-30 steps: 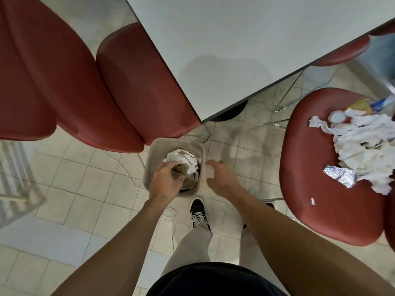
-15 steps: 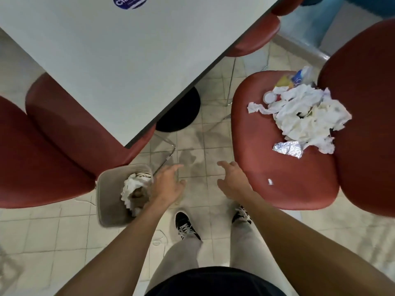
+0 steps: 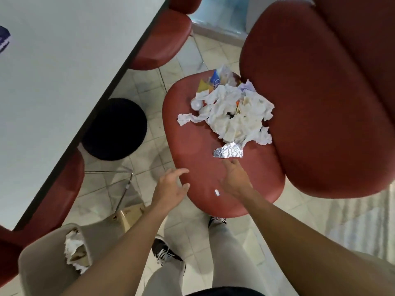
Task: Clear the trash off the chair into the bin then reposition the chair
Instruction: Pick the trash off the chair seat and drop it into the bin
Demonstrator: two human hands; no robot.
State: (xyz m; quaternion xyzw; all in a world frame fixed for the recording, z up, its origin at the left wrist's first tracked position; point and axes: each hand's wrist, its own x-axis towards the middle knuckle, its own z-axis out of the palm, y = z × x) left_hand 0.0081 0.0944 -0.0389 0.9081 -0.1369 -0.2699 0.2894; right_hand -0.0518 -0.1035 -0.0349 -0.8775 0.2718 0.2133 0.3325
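Trash mostly on the far side of the chair seat, foil nearest, some paper in the bin near left, both left hand and right hand empty and spread over the seat, chair not repositioned yet.

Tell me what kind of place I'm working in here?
Probably a canteen or cafe seating area: matching red padded chairs set round a white table on a tiled floor, with food wrappers and crumpled napkins left on one seat.
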